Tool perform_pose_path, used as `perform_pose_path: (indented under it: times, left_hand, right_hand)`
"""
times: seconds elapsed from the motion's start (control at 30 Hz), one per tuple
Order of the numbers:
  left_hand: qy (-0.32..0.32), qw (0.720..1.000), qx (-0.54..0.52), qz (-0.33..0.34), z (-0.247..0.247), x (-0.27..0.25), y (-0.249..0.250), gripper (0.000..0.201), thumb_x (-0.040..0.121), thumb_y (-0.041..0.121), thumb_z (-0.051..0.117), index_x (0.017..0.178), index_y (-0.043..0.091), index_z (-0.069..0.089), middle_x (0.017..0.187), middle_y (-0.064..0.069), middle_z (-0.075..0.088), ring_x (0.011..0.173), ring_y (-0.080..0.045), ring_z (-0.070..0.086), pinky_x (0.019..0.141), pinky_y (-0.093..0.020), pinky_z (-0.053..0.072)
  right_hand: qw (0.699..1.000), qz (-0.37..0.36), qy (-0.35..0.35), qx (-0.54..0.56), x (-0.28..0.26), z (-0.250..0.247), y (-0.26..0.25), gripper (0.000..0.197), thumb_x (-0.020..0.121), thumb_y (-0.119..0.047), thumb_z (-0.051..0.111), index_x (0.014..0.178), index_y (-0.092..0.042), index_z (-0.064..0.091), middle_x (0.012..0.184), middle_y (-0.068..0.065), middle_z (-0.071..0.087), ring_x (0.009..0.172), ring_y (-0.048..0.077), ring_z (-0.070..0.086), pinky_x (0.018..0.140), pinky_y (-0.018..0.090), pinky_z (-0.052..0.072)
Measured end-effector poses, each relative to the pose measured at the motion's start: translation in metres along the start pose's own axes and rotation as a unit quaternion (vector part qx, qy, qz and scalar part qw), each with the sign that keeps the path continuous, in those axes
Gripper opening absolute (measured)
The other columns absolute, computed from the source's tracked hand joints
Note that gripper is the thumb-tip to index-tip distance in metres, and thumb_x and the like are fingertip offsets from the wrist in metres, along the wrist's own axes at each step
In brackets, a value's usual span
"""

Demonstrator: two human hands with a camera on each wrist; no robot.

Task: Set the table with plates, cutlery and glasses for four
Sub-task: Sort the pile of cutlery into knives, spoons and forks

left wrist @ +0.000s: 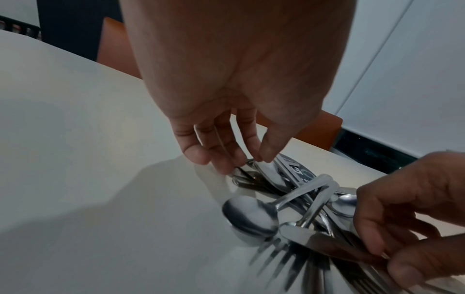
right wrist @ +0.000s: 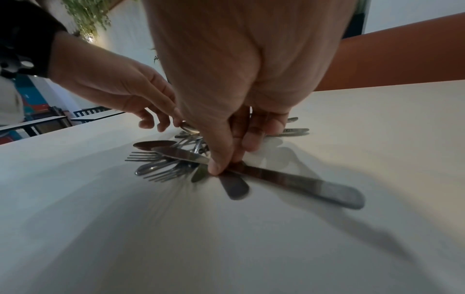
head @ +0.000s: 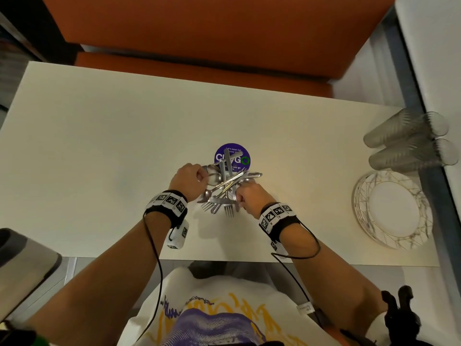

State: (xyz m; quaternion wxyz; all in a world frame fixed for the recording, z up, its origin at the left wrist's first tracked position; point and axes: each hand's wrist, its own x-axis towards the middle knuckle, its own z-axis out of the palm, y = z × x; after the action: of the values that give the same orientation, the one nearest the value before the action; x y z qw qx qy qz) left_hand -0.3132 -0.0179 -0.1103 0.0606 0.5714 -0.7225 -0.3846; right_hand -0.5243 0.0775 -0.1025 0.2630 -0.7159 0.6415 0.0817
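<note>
A tangled pile of steel cutlery (head: 225, 189) with forks, spoons and knives lies in the middle of the cream table (head: 99, 146). My left hand (head: 203, 177) is at the pile's left side, and its thumb and forefinger pinch the bowl of a spoon (left wrist: 271, 175). My right hand (right wrist: 224, 167) is at the pile's near right side. It pinches a table knife (right wrist: 289, 181) between thumb and fingers where the blade meets the handle. The handle points toward me. A stack of white plates (head: 393, 208) and a group of clear glasses (head: 409, 141) sit at the table's right end.
A round purple sticker (head: 232, 154) lies partly under the pile. An orange bench (head: 212, 33) runs along the table's far side. A white wall or counter (head: 436, 58) borders the right end. Bare tabletop stretches to the left of the pile.
</note>
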Motion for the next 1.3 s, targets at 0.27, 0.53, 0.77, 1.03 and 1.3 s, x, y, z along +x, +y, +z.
perform_pose_path:
  times: [0.27, 0.53, 0.77, 1.03, 1.3]
  left_hand:
    - [0.035, 0.998, -0.052, 0.017, -0.002, -0.006, 0.001, 0.006, 0.094, 0.022, 0.066, 0.092, 0.018, 0.07, 0.09, 0.004, 0.071, 0.084, -0.019, 0.066, 0.078, -0.036, 0.057]
    - [0.057, 0.991, -0.117, 0.023, -0.026, 0.007, 0.019, 0.01, 0.1, 0.024, 0.061, 0.097, 0.02, 0.069, 0.089, 0.005, 0.071, 0.08, -0.008, 0.065, 0.069, -0.016, 0.046]
    - [0.03, 0.977, -0.211, -0.019, -0.028, -0.002, 0.039, 0.038, 0.106, 0.05, 0.046, 0.102, 0.02, 0.069, 0.086, 0.001, 0.076, 0.074, -0.016, 0.072, 0.063, -0.024, 0.056]
    - [0.046, 0.949, -0.313, 0.011, -0.037, 0.008, 0.057, 0.023, 0.104, 0.033, 0.059, 0.096, 0.017, 0.074, 0.089, 0.003, 0.079, 0.085, -0.019, 0.076, 0.08, -0.047, 0.063]
    - [0.068, 0.942, -0.326, -0.033, -0.041, 0.005, 0.037, 0.025, 0.109, 0.025, 0.051, 0.103, 0.005, 0.065, 0.08, -0.007, 0.078, 0.064, -0.019, 0.074, 0.063, -0.029, 0.059]
  right_hand:
    - [0.998, 0.051, -0.043, 0.008, -0.006, 0.011, -0.002, 0.03, 0.092, 0.0, 0.066, 0.121, -0.005, 0.06, 0.131, 0.013, 0.057, 0.125, 0.026, 0.051, 0.106, 0.034, 0.045]
    - [0.989, 0.103, -0.027, 0.102, 0.0, -0.021, -0.002, 0.004, 0.096, -0.006, 0.062, 0.094, -0.009, 0.065, 0.108, 0.011, 0.066, 0.097, 0.021, 0.061, 0.087, 0.031, 0.054]
    - [0.924, 0.123, 0.132, 0.338, 0.01, -0.057, -0.015, 0.004, 0.097, -0.017, 0.068, 0.099, -0.015, 0.065, 0.09, -0.003, 0.065, 0.079, 0.008, 0.061, 0.073, 0.018, 0.048]
    - [0.851, 0.124, 0.214, 0.463, 0.035, -0.063, -0.054, 0.014, 0.093, -0.023, 0.074, 0.102, -0.012, 0.074, 0.092, -0.002, 0.076, 0.084, 0.012, 0.072, 0.077, 0.022, 0.058]
    - [0.899, 0.209, 0.161, 0.35, 0.014, -0.022, -0.03, 0.009, 0.094, -0.013, 0.065, 0.09, -0.011, 0.073, 0.086, 0.0, 0.07, 0.077, 0.013, 0.063, 0.074, 0.024, 0.053]
